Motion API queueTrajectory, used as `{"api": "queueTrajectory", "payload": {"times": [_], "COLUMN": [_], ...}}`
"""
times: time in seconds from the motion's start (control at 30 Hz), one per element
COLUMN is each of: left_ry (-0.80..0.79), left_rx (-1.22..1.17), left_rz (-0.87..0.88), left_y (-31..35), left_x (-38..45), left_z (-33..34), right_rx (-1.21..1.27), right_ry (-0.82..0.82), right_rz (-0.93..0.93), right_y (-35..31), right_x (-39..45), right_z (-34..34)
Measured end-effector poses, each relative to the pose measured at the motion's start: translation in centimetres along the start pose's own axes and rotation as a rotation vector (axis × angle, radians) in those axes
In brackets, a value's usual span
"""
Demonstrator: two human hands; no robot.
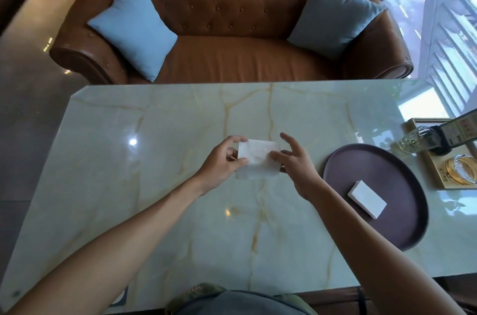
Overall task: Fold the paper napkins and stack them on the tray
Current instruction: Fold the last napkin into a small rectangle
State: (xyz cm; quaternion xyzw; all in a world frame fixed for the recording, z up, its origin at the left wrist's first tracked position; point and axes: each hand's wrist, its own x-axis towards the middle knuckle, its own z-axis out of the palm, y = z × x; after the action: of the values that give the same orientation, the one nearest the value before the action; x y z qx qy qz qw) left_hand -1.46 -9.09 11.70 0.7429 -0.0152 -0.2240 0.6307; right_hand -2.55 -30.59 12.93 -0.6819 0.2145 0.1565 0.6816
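Both hands are holding a white napkin [258, 159] just above the marble table [154, 198], mid-table. Left hand [223, 163] is pinching its left edge w/ thumb & fingers; right hand [294, 162] is gripping the right edge, other fingers spread. To the right, a round dark tray [402, 232] is carrying a folded napkin stack [366, 198]. Further back, a brown sofa [232, 56] w/ blue cushions [134, 28] is sitting behind the table.

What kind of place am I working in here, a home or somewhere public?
Probably a cafe or lounge, though a home can't be ruled out. A tufted brown leather sofa faces the marble-look table, a round dark tray holds folded napkins, and a wooden caddy holds a glass bottle.
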Motion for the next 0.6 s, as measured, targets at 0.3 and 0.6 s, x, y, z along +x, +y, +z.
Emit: {"api": "queueTrajectory", "payload": {"times": [0.3, 0.6], "left_ry": [0.029, 0.037], "left_rx": [0.160, 0.144], "left_rz": [-0.021, 0.008], "left_y": [-0.3, -0.4], "left_x": [0.3, 0.4], "left_z": [0.0, -1.2], "right_rx": [-0.176, -0.721], "right_ry": [-0.215, -0.086], "right_rz": [-0.051, -0.287], "right_y": [0.1, 1.0], "right_x": [-0.7, -0.3], "right_z": [-0.6, 0.8]}}
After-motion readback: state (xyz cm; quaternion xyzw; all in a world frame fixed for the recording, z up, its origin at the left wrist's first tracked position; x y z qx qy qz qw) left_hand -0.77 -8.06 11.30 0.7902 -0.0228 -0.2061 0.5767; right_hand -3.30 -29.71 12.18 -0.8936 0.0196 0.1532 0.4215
